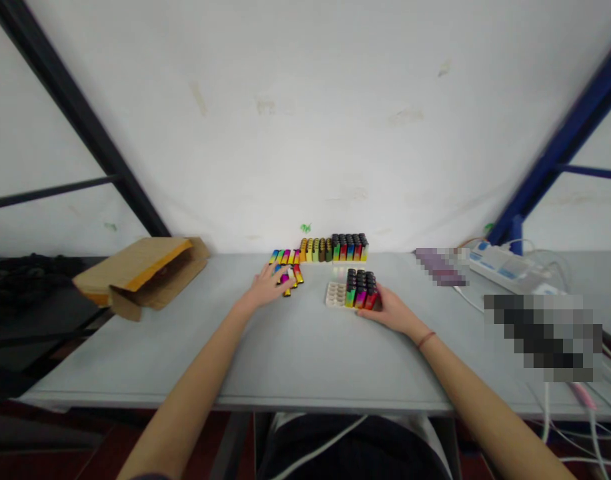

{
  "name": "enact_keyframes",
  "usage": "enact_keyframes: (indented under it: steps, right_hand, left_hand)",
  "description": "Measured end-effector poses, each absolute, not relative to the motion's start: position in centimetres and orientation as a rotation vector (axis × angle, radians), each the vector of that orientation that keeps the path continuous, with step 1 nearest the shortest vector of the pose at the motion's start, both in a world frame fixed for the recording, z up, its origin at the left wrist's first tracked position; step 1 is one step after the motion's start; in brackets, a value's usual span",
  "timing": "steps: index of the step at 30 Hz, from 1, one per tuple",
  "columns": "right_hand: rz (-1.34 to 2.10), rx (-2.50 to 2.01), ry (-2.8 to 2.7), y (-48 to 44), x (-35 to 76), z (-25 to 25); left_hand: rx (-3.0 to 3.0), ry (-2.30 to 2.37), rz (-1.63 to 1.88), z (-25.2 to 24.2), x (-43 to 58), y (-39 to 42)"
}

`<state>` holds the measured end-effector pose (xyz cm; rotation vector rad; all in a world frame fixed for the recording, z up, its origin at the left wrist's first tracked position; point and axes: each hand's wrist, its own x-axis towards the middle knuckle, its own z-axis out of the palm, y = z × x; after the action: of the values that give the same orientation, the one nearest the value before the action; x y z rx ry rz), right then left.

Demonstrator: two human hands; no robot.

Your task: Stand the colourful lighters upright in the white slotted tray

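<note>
My left hand (266, 285) lies on a small loose pile of colourful lighters (291, 277) near the middle of the grey table (295, 347), its fingers curled over them. My right hand (388, 308) rests against the right side of a white tray (335, 294) that is part filled with upright black-capped lighters (361, 289); its fingers wrap the tray's edge. Behind the hands a row of lighters (319, 250) stands along the wall, next to a full block of black-capped lighters (349, 247).
An open cardboard box (141, 273) lies on its side at the table's left. A white power strip (502, 267) with cables sits at the right, beside blurred-out items. Black and blue frame bars slant up on either side against the white wall.
</note>
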<state>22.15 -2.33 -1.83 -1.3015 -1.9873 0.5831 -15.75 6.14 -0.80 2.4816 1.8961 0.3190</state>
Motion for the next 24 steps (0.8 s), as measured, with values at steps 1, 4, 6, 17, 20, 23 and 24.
enact_keyframes:
  steps: [1,4,6,17,20,23,24]
  right_hand:
    - [0.591,-1.293,-1.987,-2.3,22.1,-1.8]
    - [0.607,-1.276,-1.983,-2.4,22.1,-1.8]
    - [0.599,-1.282,-1.976,-2.4,22.1,-1.9]
    - [0.582,-1.287,-1.973,-2.5,22.1,-1.6]
    - [0.572,-1.304,-1.971,-2.5,22.1,-1.7]
    - [0.573,-1.304,-1.972,-2.6,22.1,-1.7]
    - [0.576,-1.302,-1.975,-2.6,22.1,-1.6]
  left_hand:
    - [2.527,1.817,0.284,-1.0,-16.2,5.6]
    - [2.588,1.674,0.313,-1.7,-17.0,4.9]
    - [2.614,1.643,0.408,-2.1,-17.2,5.3]
    - [2.687,1.543,0.529,-1.2,-16.2,6.9]
    - [2.641,1.663,0.562,-0.5,-15.7,7.2]
    - [2.601,1.741,0.558,-0.2,-15.2,7.1]
    - [2.609,1.733,0.547,-0.2,-15.1,7.0]
